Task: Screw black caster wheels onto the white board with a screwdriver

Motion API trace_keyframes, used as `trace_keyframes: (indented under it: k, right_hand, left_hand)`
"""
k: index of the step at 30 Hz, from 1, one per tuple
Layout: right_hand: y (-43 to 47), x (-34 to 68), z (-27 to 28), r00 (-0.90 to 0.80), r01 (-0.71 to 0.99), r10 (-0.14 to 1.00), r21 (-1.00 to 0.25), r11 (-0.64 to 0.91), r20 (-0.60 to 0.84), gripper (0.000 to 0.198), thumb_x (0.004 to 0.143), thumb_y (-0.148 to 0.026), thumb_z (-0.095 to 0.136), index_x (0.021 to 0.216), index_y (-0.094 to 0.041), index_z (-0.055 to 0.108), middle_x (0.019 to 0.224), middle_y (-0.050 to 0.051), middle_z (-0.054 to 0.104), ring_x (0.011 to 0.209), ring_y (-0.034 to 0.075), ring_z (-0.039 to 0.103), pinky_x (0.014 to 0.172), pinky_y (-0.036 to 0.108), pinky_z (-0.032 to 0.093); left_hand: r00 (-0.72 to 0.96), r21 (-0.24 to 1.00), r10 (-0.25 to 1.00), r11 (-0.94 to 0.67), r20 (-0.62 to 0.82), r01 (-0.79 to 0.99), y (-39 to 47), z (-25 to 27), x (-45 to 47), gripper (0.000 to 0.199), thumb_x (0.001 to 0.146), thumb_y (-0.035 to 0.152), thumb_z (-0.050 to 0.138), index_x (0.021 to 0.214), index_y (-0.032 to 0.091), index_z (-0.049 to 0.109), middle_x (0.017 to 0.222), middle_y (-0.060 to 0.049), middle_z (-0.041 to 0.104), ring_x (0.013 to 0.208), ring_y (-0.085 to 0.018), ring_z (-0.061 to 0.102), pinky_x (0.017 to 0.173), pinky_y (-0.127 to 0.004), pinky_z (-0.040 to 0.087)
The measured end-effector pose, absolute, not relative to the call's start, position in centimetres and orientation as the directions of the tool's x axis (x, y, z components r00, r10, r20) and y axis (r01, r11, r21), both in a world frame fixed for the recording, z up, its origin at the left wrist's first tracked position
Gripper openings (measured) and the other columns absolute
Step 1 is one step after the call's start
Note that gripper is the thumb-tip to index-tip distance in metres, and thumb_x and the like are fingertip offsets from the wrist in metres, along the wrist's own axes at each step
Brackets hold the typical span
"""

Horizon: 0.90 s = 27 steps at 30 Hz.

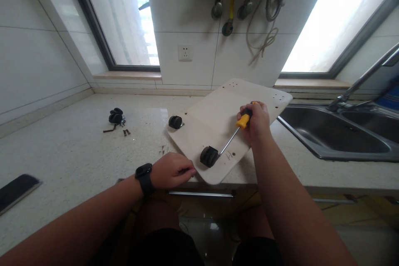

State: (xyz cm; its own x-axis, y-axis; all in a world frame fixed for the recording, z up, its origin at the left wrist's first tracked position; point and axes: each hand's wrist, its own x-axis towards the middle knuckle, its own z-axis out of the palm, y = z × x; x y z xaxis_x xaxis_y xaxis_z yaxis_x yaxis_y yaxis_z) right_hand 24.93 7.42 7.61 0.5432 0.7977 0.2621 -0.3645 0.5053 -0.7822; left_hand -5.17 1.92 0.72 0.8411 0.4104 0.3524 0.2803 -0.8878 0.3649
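My right hand (256,121) is wrapped round the yellow and black handle of a screwdriver (243,121). Its shaft slants down left, with the tip at the base of a black caster wheel (209,156) on the near corner of a cream board (215,112). Another black caster (175,122) stands at the board's left corner. Holes mark the board's far corners. My left hand (173,170), with a black watch at the wrist, rests closed beside the near left edge, fingertips touching or almost touching it. Whatever it holds, if anything, is hidden.
On the counter (77,153) at left lie loose black casters (115,115) with several screws (126,132) around them. A dark flat object (17,191) lies at the far left. A steel sink (336,131) with a faucet (361,77) is at right. Hoses hang on the back wall.
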Motion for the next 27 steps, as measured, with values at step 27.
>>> trace_keyframes:
  k: [27]
  right_hand:
    - [7.4,24.9,7.7,0.552,-0.357,0.794,-0.788,0.502,0.255,0.040,0.065,-0.022,0.065,0.095,-0.028,0.040,0.075,-0.008,0.054,0.055,0.011,0.056,0.038,0.019,0.044]
  left_hand:
    - [0.589,0.444,0.512,-0.854,0.626,0.271,-0.1,-0.5,-2.5,0.059,0.096,0.029,0.066,0.149,0.024,0.039,0.139,-0.016,0.060,0.126,-0.033,0.061,0.104,-0.057,0.052]
